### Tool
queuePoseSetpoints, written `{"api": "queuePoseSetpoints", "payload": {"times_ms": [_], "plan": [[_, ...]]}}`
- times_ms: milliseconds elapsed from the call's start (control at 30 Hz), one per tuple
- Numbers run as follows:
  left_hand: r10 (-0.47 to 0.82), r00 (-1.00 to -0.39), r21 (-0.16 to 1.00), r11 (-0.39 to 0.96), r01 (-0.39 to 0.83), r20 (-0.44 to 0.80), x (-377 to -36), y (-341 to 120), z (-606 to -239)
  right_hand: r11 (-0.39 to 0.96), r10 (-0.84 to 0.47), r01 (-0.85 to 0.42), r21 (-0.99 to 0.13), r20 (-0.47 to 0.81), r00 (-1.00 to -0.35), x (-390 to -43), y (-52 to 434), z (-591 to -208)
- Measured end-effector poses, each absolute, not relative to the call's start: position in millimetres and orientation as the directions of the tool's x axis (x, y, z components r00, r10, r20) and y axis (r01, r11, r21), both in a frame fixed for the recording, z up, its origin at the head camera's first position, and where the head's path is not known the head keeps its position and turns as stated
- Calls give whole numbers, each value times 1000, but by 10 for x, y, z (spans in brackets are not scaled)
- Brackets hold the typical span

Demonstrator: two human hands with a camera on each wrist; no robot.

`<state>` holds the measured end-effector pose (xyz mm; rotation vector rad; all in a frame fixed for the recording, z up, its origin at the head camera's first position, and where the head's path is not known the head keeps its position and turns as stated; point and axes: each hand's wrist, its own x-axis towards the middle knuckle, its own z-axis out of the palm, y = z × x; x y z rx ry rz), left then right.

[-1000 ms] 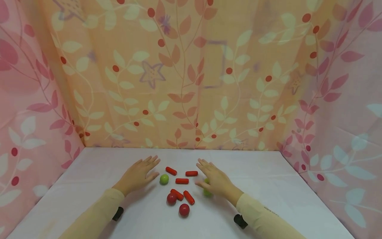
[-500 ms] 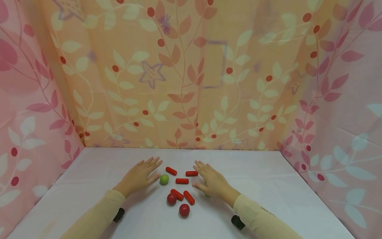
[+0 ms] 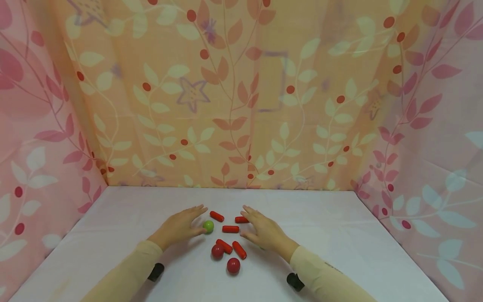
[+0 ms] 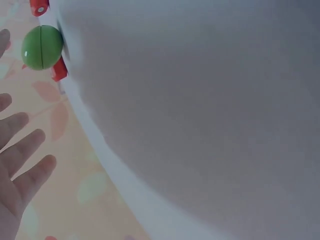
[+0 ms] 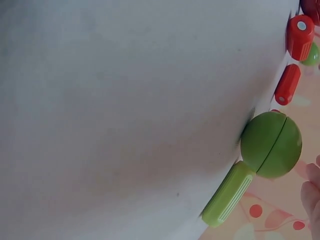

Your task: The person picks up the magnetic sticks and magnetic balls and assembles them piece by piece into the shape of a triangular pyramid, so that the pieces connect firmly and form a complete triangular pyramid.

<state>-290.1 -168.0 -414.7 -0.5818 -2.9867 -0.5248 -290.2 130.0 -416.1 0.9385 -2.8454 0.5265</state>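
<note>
While both forearms in pale sleeves reach forward over the white bench (image 3: 320, 226), the hands lie palm down and angled toward each other. Fingers on the left hand (image 3: 180, 227) are straight and slightly spread, holding nothing; its thumb tip sits just beside, perhaps touching, a green ball (image 3: 208, 226). Fingers on the right hand (image 3: 264, 230) are likewise straight and relaxed, gripping nothing, with their tips at the end of a red cylinder (image 3: 240, 219) right of the green ball. Under that hand, the right wrist view shows a second green ball (image 5: 271, 144) and a green cylinder (image 5: 228, 194) lying together on the bench; from the head view the hand hides them, and I cannot tell whether the palm touches them. Between the hands, right of the first green ball, lie more red cylinders (image 3: 230, 229), and nearer the person two red balls (image 3: 233, 265). Leaf-patterned cloth (image 3: 241, 105) walls the bench behind and on both sides.
</note>
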Motion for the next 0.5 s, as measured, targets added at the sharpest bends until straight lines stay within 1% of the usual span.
{"api": "queuePoseSetpoints", "payload": {"times_ms": [100, 333, 500], "plan": [[327, -939, 360, 868, 343, 106, -2907, -1647, -4155, 748, -551, -589, -308, 208, -808, -2900, 1281, -4163], [278, -958, 491, 827, 273, 64, -2927, -1576, -4154, 732, -517, -561, -388, 220, -827, -2888, 1225, -4169], [236, -971, 549, 807, 218, 39, -2929, -1549, -4153, 722, -493, -530, -444, 208, -845, -2902, 1172, -4178]]}}
